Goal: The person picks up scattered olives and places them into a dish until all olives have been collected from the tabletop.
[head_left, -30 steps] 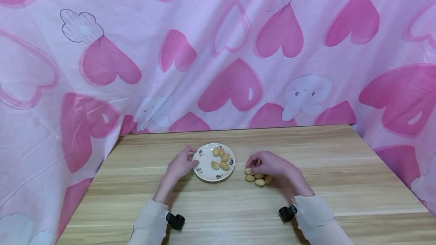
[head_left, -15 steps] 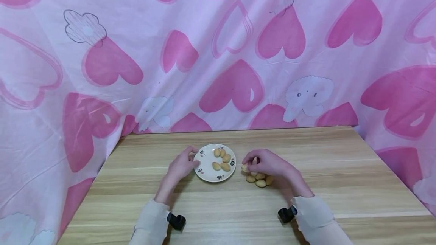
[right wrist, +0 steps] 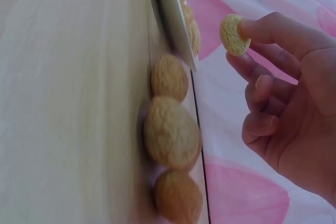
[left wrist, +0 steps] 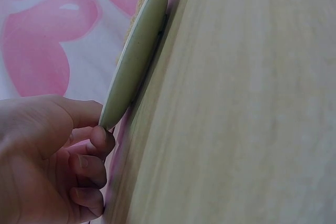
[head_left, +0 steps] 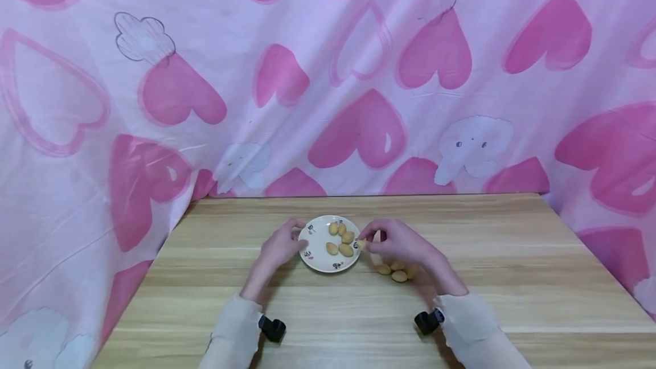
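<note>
Plate (head_left: pixel 315 238) on table (head_left: pixel 333 312); rim pinched by left hand (head_left: pixel 281 245), apparently for steadiness; nut (right wrist: pixel 234 35) pinched by right hand (head_left: pixel 402 240), raised near plate's right rim, fingertip hold suited to small size; five plated nuts (head_left: pixel 345 250); loose nuts (head_left: pixel 400 276) grouped under right hand

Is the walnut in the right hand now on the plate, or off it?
Off it: the right hand pinches the walnut, and the right wrist view shows a gap between it and the plate.

The wood-grain table (head_left: pixel 338 318) bears a patterned white plate (head_left: pixel 320 242) and, nearby, several brown nuts (head_left: pixel 400 276).
</note>
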`<state>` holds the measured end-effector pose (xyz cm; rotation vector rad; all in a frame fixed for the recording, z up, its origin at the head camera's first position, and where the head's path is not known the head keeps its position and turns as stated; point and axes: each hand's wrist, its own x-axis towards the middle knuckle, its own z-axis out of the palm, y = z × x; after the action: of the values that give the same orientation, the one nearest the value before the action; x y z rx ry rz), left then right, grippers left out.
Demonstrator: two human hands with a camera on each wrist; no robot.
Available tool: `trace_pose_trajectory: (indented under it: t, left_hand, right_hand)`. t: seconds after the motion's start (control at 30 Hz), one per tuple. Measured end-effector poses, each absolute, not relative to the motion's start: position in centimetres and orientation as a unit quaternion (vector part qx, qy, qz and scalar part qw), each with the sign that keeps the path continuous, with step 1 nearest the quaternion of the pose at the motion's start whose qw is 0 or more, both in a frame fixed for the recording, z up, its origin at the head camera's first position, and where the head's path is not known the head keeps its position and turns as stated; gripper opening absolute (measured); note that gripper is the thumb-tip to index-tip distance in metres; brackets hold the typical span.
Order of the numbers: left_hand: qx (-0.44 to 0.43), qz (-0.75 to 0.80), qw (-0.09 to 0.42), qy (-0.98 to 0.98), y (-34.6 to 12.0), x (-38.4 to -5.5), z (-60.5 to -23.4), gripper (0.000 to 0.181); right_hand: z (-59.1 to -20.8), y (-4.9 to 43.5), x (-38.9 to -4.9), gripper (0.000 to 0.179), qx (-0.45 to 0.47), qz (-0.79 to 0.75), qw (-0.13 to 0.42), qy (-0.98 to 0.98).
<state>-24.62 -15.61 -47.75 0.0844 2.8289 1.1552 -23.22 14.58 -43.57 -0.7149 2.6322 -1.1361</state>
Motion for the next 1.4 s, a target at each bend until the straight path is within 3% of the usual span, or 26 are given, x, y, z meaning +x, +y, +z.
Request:
trace_pose_trajectory:
  t: [1.4]
  left_hand:
    - [0.024, 0.366, 0.043, 0.929, -15.5, -24.7, -47.5, 0.041]
  right_hand:
    - [-44.5, 7.1, -27.6, 0.013, -0.264, -0.289, 0.060, 0.918]
